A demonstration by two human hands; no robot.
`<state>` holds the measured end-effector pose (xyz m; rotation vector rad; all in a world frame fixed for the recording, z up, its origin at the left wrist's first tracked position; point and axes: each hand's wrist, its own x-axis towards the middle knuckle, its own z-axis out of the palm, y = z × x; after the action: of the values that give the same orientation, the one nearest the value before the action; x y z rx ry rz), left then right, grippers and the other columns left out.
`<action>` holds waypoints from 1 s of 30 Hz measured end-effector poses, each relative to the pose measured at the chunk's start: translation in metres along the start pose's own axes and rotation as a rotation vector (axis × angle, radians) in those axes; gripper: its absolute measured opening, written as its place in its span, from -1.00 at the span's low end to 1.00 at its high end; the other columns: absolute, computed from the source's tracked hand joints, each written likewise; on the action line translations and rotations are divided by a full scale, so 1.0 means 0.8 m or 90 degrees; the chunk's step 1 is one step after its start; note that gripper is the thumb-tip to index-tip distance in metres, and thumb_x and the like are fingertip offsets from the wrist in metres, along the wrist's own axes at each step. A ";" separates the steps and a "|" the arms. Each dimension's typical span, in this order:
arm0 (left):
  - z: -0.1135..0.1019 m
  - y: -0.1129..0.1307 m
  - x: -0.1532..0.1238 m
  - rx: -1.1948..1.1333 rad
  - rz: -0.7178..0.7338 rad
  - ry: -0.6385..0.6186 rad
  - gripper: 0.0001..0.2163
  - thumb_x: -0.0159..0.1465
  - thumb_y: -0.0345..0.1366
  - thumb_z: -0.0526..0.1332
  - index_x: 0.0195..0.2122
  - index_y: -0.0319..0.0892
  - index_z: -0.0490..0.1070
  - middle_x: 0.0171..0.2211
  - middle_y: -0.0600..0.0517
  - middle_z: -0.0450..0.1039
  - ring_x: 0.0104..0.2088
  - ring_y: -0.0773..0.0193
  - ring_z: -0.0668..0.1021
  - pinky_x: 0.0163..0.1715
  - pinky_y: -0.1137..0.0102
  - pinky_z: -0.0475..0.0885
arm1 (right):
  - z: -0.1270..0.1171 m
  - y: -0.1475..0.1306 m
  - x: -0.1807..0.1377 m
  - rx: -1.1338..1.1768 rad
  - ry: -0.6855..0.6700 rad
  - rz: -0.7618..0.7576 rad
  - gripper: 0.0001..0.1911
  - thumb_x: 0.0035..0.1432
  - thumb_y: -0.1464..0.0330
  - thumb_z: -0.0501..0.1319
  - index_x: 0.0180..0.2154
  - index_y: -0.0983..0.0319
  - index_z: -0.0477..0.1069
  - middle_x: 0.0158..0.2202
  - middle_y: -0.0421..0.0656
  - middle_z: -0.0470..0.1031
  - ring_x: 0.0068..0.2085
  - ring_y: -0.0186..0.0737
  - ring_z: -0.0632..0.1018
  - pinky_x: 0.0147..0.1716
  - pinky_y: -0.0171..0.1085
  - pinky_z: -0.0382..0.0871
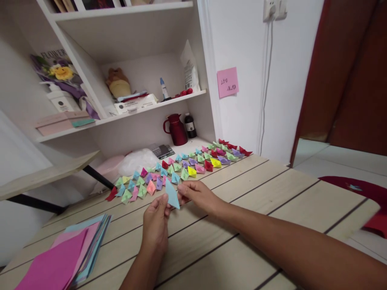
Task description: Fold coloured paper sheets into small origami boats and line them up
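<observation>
Both hands hold a light blue folded paper (172, 194) above the wooden table (272, 197). My left hand (155, 223) pinches its lower left edge with thumb and fingers closed. My right hand (198, 195) grips its right side, fingers pressed together. Just beyond the hands lie rows of small folded paper boats (181, 167) in many colours, running diagonally toward the wall. A stack of coloured paper sheets (69, 255), pink on top, lies at the near left.
White shelves (121, 117) at the back hold a dark red jug (176, 129), a dark bottle (190, 125), boxes and a soft toy. A clear plastic bag (137, 161) lies below. A pink sticky note (227, 82) is on the wall. The table's right edge drops to the floor.
</observation>
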<state>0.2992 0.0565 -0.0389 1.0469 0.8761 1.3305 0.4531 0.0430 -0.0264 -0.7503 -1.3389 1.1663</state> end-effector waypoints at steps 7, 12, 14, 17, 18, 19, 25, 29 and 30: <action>-0.012 -0.004 0.012 -0.045 -0.065 -0.077 -0.75 0.06 -0.19 0.40 -0.43 -0.27 0.44 -0.67 0.22 0.12 -0.63 0.53 0.19 -0.59 0.62 0.19 | -0.006 -0.012 0.000 0.037 0.000 0.031 -0.56 0.11 -0.01 0.22 -0.19 0.23 0.39 -0.31 -0.21 0.44 -0.45 -0.40 0.47 -0.42 -0.37 0.33; -0.010 -0.006 0.010 -0.034 -0.065 -0.104 -0.76 0.09 -0.18 0.39 -0.43 -0.26 0.45 -0.60 0.16 0.25 -0.60 0.52 0.24 -0.58 0.61 0.19 | -0.003 0.002 0.000 0.052 -0.053 0.056 -0.56 0.05 0.08 0.31 -0.15 0.23 0.37 -0.37 -0.23 0.44 -0.42 -0.35 0.49 -0.39 -0.34 0.34; -0.010 -0.006 0.010 -0.033 -0.066 -0.114 -0.77 0.09 -0.19 0.38 -0.44 -0.25 0.45 -0.59 0.16 0.27 -0.58 0.51 0.27 -0.56 0.60 0.20 | -0.001 0.004 -0.001 0.055 -0.073 0.065 -0.59 0.05 0.07 0.31 -0.21 0.25 0.38 -0.40 -0.22 0.46 -0.44 -0.37 0.48 -0.39 -0.35 0.33; -0.011 -0.007 0.011 -0.026 -0.069 -0.132 -0.78 0.11 -0.20 0.37 -0.47 -0.25 0.45 -0.61 0.16 0.26 -0.58 0.51 0.26 -0.54 0.60 0.20 | 0.001 0.002 -0.003 0.062 -0.087 0.081 -0.59 0.06 0.04 0.28 -0.30 0.27 0.38 -0.47 -0.22 0.47 -0.47 -0.37 0.47 -0.41 -0.35 0.31; -0.012 -0.008 0.011 -0.025 -0.070 -0.140 -0.78 0.12 -0.20 0.36 -0.48 -0.25 0.44 -0.61 0.16 0.26 -0.58 0.50 0.26 -0.54 0.59 0.20 | 0.001 -0.001 -0.004 0.065 -0.082 0.087 -0.58 0.06 0.02 0.28 -0.32 0.27 0.38 -0.48 -0.22 0.47 -0.47 -0.37 0.47 -0.41 -0.35 0.31; -0.013 -0.008 0.011 -0.024 -0.071 -0.148 -0.78 0.12 -0.20 0.36 -0.50 -0.24 0.43 -0.62 0.16 0.26 -0.58 0.50 0.26 -0.53 0.58 0.20 | 0.002 -0.003 -0.004 0.068 -0.075 0.093 -0.57 0.05 0.01 0.28 -0.34 0.27 0.38 -0.49 -0.23 0.46 -0.47 -0.37 0.47 -0.42 -0.36 0.31; -0.013 -0.008 0.012 -0.025 -0.073 -0.174 -0.78 0.15 -0.21 0.34 -0.52 -0.24 0.42 -0.62 0.16 0.24 -0.58 0.48 0.26 -0.52 0.57 0.22 | 0.002 -0.012 -0.004 0.086 -0.064 0.104 -0.55 0.01 -0.01 0.29 -0.40 0.28 0.37 -0.54 -0.24 0.45 -0.50 -0.38 0.48 -0.43 -0.37 0.31; -0.014 -0.008 0.013 -0.033 -0.075 -0.170 -0.77 0.17 -0.21 0.33 -0.53 -0.24 0.40 -0.61 0.16 0.23 -0.58 0.50 0.25 -0.52 0.59 0.22 | 0.001 -0.011 -0.003 0.097 -0.060 0.105 -0.54 -0.01 0.00 0.30 -0.45 0.30 0.39 -0.57 -0.22 0.46 -0.52 -0.38 0.47 -0.44 -0.37 0.30; -0.015 -0.009 0.013 -0.035 -0.079 -0.170 -0.77 0.17 -0.21 0.32 -0.52 -0.23 0.40 -0.61 0.16 0.23 -0.58 0.50 0.26 -0.52 0.59 0.22 | 0.001 -0.010 -0.003 0.098 -0.060 0.104 -0.54 0.00 0.00 0.29 -0.46 0.30 0.39 -0.57 -0.22 0.46 -0.52 -0.38 0.47 -0.44 -0.36 0.30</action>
<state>0.2912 0.0681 -0.0483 1.0807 0.6889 1.0768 0.4543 0.0383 -0.0196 -0.7103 -1.2665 1.4320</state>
